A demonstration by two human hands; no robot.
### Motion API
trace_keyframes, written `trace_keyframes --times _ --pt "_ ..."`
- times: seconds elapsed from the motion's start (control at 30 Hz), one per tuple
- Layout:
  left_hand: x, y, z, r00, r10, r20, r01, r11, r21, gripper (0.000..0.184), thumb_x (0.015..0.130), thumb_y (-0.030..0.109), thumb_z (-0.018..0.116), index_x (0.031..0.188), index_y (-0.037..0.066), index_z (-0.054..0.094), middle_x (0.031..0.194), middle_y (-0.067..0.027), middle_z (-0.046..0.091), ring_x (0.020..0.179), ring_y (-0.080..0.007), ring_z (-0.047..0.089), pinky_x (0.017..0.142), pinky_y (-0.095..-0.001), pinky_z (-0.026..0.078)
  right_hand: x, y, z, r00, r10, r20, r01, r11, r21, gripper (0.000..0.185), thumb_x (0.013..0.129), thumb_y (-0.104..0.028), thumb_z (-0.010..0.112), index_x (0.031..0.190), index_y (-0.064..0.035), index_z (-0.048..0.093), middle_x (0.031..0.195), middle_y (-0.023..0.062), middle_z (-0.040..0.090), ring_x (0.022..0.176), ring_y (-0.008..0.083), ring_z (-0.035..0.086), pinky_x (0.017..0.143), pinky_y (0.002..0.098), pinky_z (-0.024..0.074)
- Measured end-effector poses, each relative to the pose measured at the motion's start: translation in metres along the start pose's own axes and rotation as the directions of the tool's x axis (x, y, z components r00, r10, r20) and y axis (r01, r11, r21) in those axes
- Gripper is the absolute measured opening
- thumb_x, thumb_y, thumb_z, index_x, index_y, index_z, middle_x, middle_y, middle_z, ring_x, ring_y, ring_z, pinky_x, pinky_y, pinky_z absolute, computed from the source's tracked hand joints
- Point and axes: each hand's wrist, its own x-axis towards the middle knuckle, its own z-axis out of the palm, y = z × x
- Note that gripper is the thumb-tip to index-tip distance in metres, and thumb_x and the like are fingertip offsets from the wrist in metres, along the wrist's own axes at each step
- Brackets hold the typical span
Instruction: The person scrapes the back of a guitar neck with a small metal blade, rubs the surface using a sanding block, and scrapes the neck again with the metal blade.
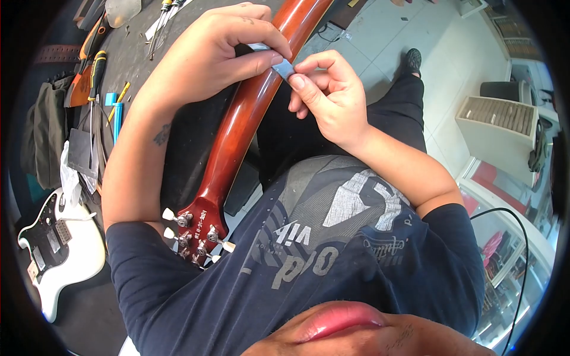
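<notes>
A glossy red-brown guitar neck runs diagonally from the upper middle down to its headstock, which carries several tuners with pale buttons. Across the back of the neck lies a thin blue-grey strip; its material I cannot make out. My left hand reaches over the neck, with thumb and fingers closed on the strip. On the other side, my right hand pinches the strip's near end between thumb and fingertips. Part of the strip is hidden under my left hand.
A white electric guitar body lies at the left on a dark work surface. Above it are a yellow-black screwdriver, blue tube-like items and a dark cloth. A white cabinet stands right on the tiled floor.
</notes>
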Motion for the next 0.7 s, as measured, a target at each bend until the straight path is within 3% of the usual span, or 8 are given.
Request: trace_keyframes --times 0.2,0.3,0.4,0.7 --pt "0.0001 0.0005 -0.0030 0.999 0.009 0.031 -0.009 1.000 -0.011 0.014 0.087 -0.001 0.080 0.101 0.003 0.080 0.081 -0.0048 0.053 0.080 -0.0215 0.055 0.072 -0.0358 0.044 -0.0024 0.0010 0.0031 1.000 -0.015 -0.002 0.015 0.999 -0.032 0.018 0.112 -0.016 0.069 0.121 -0.0056 0.058 0.081 0.0044 0.075 0.073 0.0074 0.070 0.062 0.0234 0.0549" --pt "0.0008 0.0024 -0.0039 0.999 -0.001 0.040 0.001 1.000 -0.007 0.014 0.087 -0.001 0.080 0.100 0.003 0.080 0.081 -0.0048 0.053 0.081 -0.0218 0.055 0.072 -0.0361 0.044 -0.0029 0.0044 -0.0014 0.999 -0.023 0.042 0.023 1.000 -0.009 0.019 0.111 -0.010 0.068 0.124 -0.0048 0.055 0.097 0.0076 0.074 0.076 0.0113 0.074 0.061 0.0234 0.0582" --pt "0.0001 0.0007 -0.0062 0.997 0.026 0.069 -0.025 0.999 -0.020 0.015 0.086 -0.002 0.080 0.101 0.003 0.080 0.081 -0.0050 0.052 0.081 -0.0219 0.055 0.073 -0.0361 0.044 -0.0063 0.0029 0.0017 0.997 0.027 0.076 -0.026 1.000 -0.013 0.018 0.111 -0.010 0.067 0.122 -0.0045 0.055 0.098 0.0079 0.074 0.076 0.0108 0.074 0.062 0.0236 0.0585" --pt "0.0011 0.0007 0.0019 1.000 -0.025 0.010 0.025 1.000 -0.007 0.016 0.087 -0.002 0.080 0.101 0.003 0.080 0.081 -0.0054 0.056 0.083 -0.0231 0.057 0.075 -0.0364 0.046 -0.0008 0.0008 0.0002 1.000 -0.021 -0.001 0.021 1.000 -0.018 0.016 0.112 -0.014 0.068 0.119 -0.0054 0.057 0.082 0.0052 0.075 0.075 0.0090 0.071 0.063 0.0249 0.0559"
